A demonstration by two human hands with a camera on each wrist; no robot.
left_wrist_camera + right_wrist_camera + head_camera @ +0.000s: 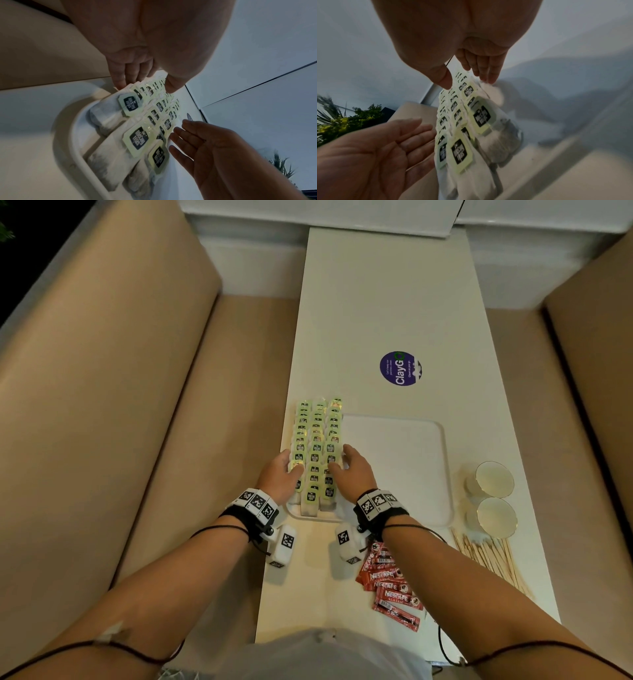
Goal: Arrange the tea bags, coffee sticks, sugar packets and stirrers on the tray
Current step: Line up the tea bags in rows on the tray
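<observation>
I am holding my left hand (281,474) and my right hand (354,470) on either side of three rows of tea bags (317,450), fingers straight and together, palms facing each other. The tea bags are lying between my hands along the left part of a white tray (411,460), their pale green tags overlapping. My left fingers (120,79) are touching the outer row; my right fingers (489,75) are reaching down at the opposite row. The bare part of the tray is stretching away beside my right hand. Behind my right wrist, red coffee sticks (390,587) are lying on the tabletop (394,313). Farther out to that side are wooden stirrers (489,559) and two glass cups (491,498). Ahead of my right hand, a round purple sticker (400,368) is sitting on the tabletop.
</observation>
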